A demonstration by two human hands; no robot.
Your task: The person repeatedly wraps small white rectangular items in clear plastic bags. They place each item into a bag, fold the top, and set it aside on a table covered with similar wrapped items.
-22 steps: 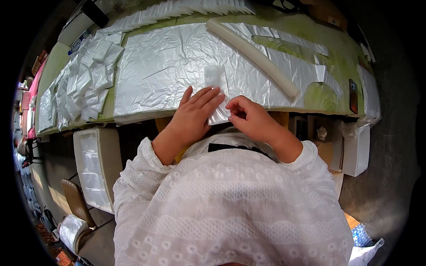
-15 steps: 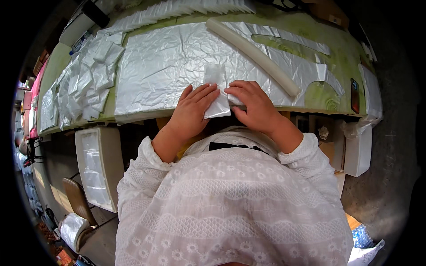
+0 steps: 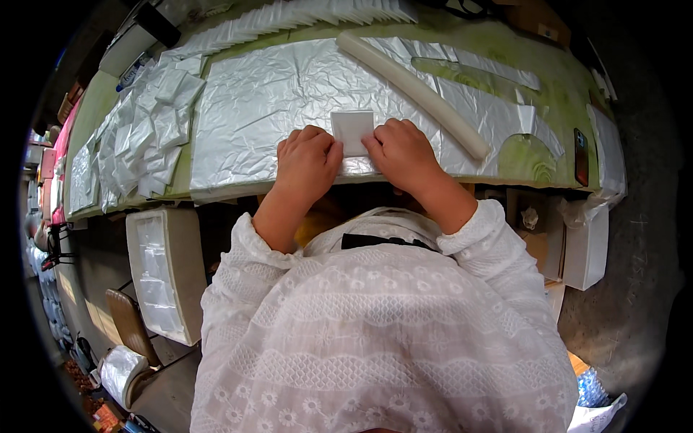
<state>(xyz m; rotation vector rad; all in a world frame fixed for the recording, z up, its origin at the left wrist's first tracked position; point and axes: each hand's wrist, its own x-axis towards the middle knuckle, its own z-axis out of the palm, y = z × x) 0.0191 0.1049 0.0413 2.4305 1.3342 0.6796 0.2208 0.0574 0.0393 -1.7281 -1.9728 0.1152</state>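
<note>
Pinching a small white square plastic pouch (image 3: 352, 132) at three and nine o'clock, both hands, left hand (image 3: 307, 160) and right hand (image 3: 401, 154), grip it; it looks light, limp, slippery.

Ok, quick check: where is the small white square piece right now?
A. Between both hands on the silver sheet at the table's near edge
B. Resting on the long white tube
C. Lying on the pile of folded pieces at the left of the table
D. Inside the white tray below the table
A: the small white square piece lies on the silver sheet, with the left hand and right hand touching its sides.
</note>
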